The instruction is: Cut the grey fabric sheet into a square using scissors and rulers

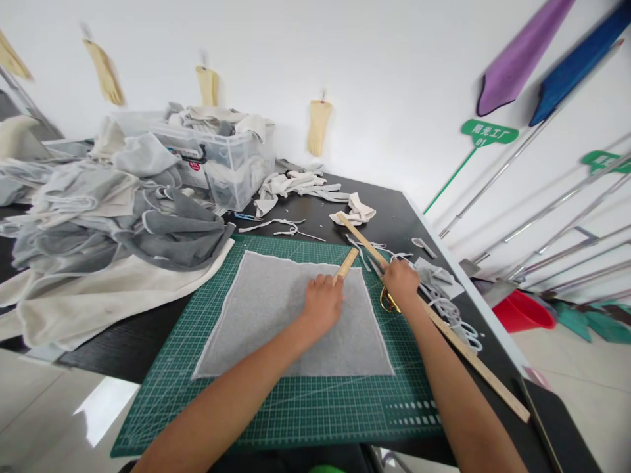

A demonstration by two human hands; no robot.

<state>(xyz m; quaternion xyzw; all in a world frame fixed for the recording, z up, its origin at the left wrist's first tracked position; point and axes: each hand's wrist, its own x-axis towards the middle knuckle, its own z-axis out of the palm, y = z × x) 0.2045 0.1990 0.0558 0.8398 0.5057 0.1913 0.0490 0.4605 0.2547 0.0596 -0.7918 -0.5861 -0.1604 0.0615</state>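
Now, left hand (323,305), curled atop gray cloth (276,315), grips short ruler (348,261) jutting ahead; right hand (401,281) closes over long ruler (476,362) beside cloth.

We note bright, even light, glare on the floor (104,402), soft shadows on the cloth (266,302), stretched edges and slight upper-left blur.

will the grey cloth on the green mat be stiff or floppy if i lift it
The grey cloth will probably sag, as its far edge looks wavy. It looks thin, so likely light for its spread, and may bunch up if pushed.
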